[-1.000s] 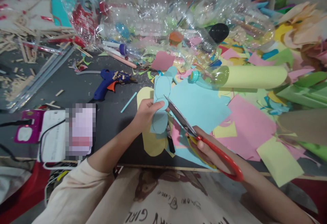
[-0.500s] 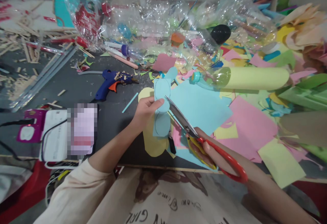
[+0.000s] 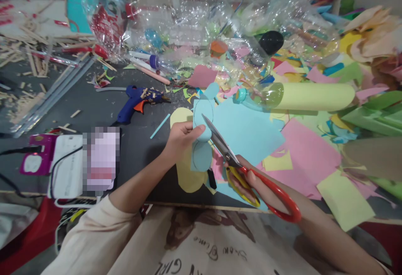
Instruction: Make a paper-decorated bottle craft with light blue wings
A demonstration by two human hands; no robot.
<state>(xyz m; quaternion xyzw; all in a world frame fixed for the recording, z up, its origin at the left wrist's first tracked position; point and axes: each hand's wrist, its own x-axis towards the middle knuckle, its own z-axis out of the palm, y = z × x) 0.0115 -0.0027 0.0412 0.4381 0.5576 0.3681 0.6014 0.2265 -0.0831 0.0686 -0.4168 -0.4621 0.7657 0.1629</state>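
Note:
My left hand (image 3: 186, 137) pinches a light blue strip of paper (image 3: 202, 156), its thumb on top. Rounded outlines are drawn on the strip, and its right edge is partly cut along the curves. In my right hand (image 3: 248, 183) is a pair of scissors (image 3: 228, 158) with red and yellow handles, my fingers through the loops. The blades lie at the strip's right side, with their tips over the paper close to my left thumb. Beneath the strip lies a long yellow paper piece (image 3: 188, 178) with rounded ends.
A blue glue gun (image 3: 133, 102) lies left of the paper, with a phone (image 3: 101, 158) nearer the edge. To the right are a large blue sheet (image 3: 248, 128), pink paper (image 3: 310, 153) and a bottle (image 3: 317, 95) wrapped in yellow. Clear plastic (image 3: 188, 19) and wooden sticks (image 3: 34, 61) spread behind.
The blue strip and my left hand have shifted slightly right and toward me. The scissors have moved a little left, and their handles sit closer together.

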